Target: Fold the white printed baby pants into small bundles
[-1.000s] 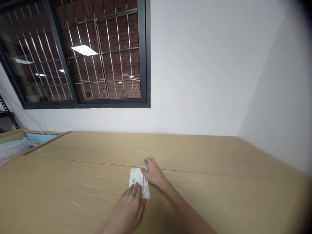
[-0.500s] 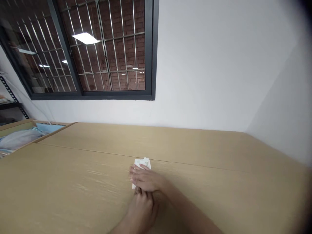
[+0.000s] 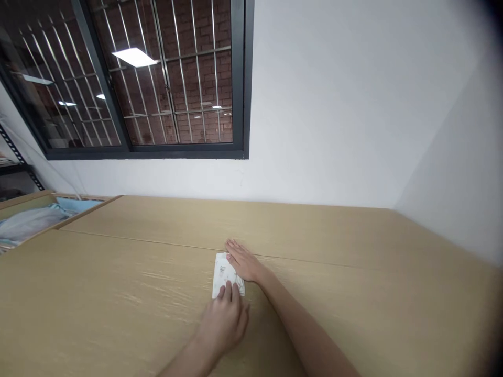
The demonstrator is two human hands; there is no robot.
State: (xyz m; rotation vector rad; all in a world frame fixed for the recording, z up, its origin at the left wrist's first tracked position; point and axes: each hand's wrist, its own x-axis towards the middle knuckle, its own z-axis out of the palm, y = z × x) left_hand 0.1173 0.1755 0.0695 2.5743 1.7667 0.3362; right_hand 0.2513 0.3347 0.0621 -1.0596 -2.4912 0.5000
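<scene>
A small folded white cloth with a faint print (image 3: 222,273) lies flat on the light wooden table (image 3: 118,283). My left hand (image 3: 225,320) rests on its near edge with the fingertips pressing down. My right hand (image 3: 242,262) lies flat on the cloth's far right edge, fingers stretched out toward the wall. Both hands touch the cloth and neither lifts it.
A seam runs across the tabletop just beyond the cloth. At the far left stands a shallow wooden tray (image 3: 58,209) holding pale blue and grey fabric. White walls close the back and right; a barred dark window (image 3: 129,78) is above.
My right hand, which lay across the cloth half a second ago, has slid to its far right edge, uncovering the cloth. My left hand has moved forward onto the near edge.
</scene>
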